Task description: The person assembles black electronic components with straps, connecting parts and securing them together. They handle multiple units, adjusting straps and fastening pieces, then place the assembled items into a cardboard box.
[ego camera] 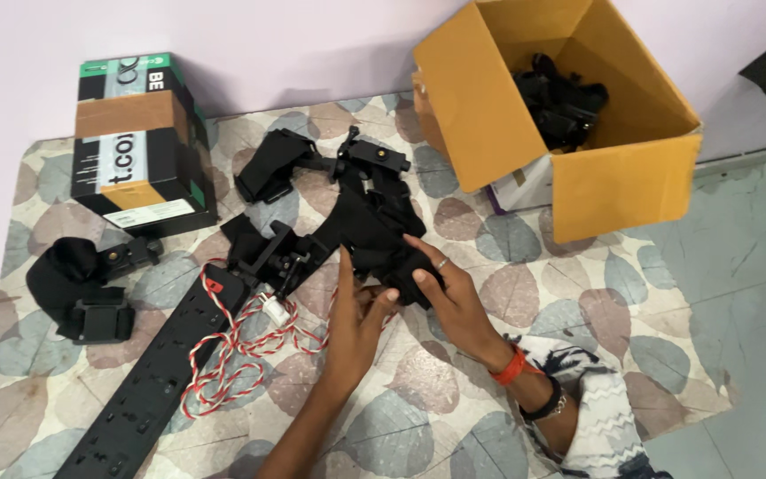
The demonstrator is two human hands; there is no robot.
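A black strap harness with plastic mounts (347,208) lies spread over the middle of the leaf-patterned table (454,390). My right hand (448,297) grips the harness's near padded end, with a ring on one finger and red and black bands at the wrist. My left hand (355,319) touches the same end from below, its fingers apart and the forefinger raised. A black clamp mount (278,257) sits on the strap just left of my hands.
An open cardboard box (569,115) holding more black gear stands at the back right. A black and green carton (139,142) is at the back left, another black strap and mount (86,284) at the left edge. A black power strip (166,368) with a red-white cord (237,350) lies in front.
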